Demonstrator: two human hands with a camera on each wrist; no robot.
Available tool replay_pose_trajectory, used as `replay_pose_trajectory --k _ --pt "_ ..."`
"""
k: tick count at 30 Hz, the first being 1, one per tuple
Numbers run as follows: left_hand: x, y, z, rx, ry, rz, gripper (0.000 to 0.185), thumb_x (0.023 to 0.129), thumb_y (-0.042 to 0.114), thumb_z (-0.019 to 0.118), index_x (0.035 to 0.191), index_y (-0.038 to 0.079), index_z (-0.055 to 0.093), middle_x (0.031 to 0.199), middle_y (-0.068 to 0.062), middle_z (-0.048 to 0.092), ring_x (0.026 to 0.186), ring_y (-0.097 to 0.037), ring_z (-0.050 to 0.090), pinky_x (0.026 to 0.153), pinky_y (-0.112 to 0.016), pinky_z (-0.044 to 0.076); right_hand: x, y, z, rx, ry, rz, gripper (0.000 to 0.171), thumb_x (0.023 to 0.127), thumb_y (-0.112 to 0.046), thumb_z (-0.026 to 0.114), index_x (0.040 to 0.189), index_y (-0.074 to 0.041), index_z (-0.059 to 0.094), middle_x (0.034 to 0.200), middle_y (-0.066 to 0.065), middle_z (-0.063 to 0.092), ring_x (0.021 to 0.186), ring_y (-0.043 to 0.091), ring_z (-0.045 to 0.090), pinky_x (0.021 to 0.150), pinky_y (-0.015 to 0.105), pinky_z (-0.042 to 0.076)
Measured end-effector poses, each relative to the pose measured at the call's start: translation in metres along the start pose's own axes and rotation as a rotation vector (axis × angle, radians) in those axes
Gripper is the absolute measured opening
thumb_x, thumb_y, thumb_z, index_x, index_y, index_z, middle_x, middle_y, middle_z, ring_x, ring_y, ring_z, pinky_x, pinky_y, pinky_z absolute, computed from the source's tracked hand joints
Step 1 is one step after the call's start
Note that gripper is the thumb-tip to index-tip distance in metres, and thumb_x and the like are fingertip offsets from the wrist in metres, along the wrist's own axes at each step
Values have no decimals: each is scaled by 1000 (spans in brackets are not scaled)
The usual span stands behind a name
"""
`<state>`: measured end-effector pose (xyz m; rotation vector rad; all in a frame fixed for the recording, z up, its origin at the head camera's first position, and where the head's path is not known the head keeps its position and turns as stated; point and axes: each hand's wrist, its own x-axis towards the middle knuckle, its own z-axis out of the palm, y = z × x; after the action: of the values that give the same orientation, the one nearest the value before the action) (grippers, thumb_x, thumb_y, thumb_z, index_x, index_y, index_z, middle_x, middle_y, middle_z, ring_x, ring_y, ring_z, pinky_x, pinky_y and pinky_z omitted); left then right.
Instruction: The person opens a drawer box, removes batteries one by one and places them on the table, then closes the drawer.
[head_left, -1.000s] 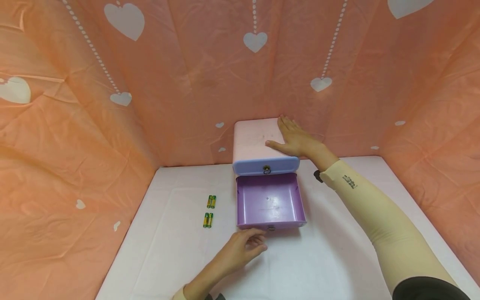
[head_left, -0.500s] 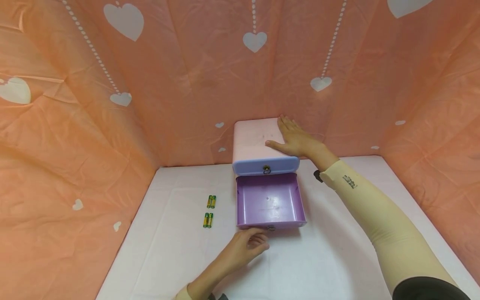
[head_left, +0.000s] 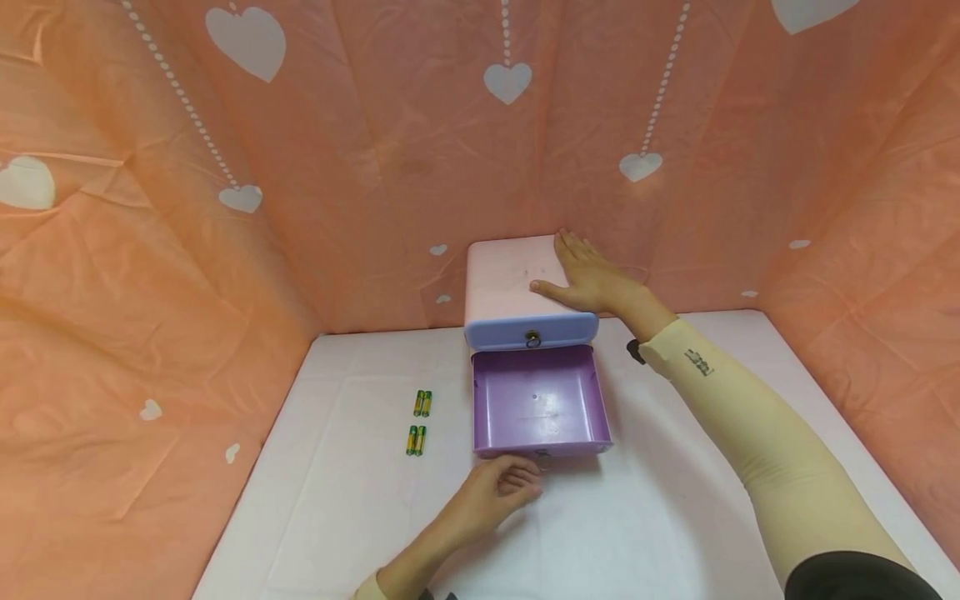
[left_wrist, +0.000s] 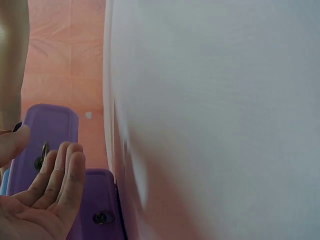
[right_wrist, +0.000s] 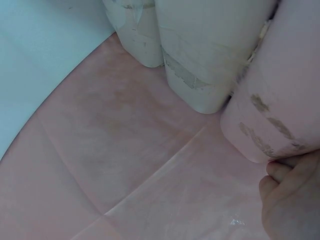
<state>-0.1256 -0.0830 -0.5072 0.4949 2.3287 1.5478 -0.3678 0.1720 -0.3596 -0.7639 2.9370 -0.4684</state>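
Note:
A small pink drawer cabinet (head_left: 506, 283) stands at the back of the white table. Its blue-fronted top drawer (head_left: 531, 332) is closed. The purple lower drawer (head_left: 536, 408) is pulled far out and looks empty. My right hand (head_left: 592, 282) lies flat on the cabinet's top right, fingers straight; the right wrist view shows this hand (right_wrist: 295, 200) by the pink cabinet corner (right_wrist: 280, 90). My left hand (head_left: 495, 492) hovers with loosely curled fingers just in front of the drawer's ring pull (head_left: 542, 456). In the left wrist view the left hand (left_wrist: 45, 200) shows a bare palm beside the ring pull (left_wrist: 101, 218).
Two pairs of green-and-yellow batteries (head_left: 423, 403) (head_left: 416, 440) lie on the table (head_left: 660, 517) left of the drawer. Orange cloth with white hearts (head_left: 375, 167) walls in the back and both sides. The table's edge runs near me.
My left hand has edged slightly right and toward me by the drawer front. The drawer, cabinet and right hand have stayed put.

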Motion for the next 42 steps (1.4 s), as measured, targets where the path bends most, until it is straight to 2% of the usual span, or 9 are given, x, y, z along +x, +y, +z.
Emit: replay_pose_trajectory --k 7,13,16,20,27,34,42 --pt "2 -3 2 -82 -23 -47 29 103 23 74 125 4 71 116 -4 76 109 -20 73 94 -25 60 -2 -1 -1 2 -4 3 113 103 -77 39 168 4 -6 178 20 -12 165 31 -12 134 47 -7" --pt "7 -6 6 -252 -94 -56 27 108 19 67 125 -1 71 120 -18 77 112 -33 76 95 -32 62 -1 -1 -1 2 -6 4 113 103 -78 38 168 3 -7 178 20 -14 165 31 -13 134 47 -8" --pt "9 -7 8 -322 -103 -47 28 108 13 64 127 -8 68 125 -23 75 117 -39 73 99 -33 61 -1 -1 -1 4 0 0 112 103 -76 40 168 4 -6 178 21 -12 165 32 -12 134 48 -7" --pt "11 -9 11 -344 -77 -47 27 108 9 63 127 -10 68 124 -23 75 117 -40 73 98 -32 61 -1 -1 -1 7 14 -9 110 104 -72 43 168 5 -3 178 23 -10 166 33 -10 134 48 -5" --pt "11 -10 12 -298 -8 -53 26 108 9 63 125 -9 71 117 -21 78 111 -34 77 94 -29 62 -1 0 -1 12 12 -12 110 105 -72 43 167 5 -4 177 23 -10 166 34 -11 134 49 -6" --pt "13 -9 15 -339 53 -63 24 106 5 65 122 -12 71 113 -24 78 107 -39 77 89 -28 64 -1 -1 -1 -4 12 -5 111 104 -74 41 168 4 -4 178 22 -10 166 32 -11 134 47 -6" --pt "15 -9 16 -345 85 -70 21 105 3 66 118 -12 73 109 -24 79 103 -40 78 85 -29 64 -1 -1 -1 0 12 -10 112 104 -76 39 167 5 -5 178 23 -11 166 33 -11 134 48 -6"
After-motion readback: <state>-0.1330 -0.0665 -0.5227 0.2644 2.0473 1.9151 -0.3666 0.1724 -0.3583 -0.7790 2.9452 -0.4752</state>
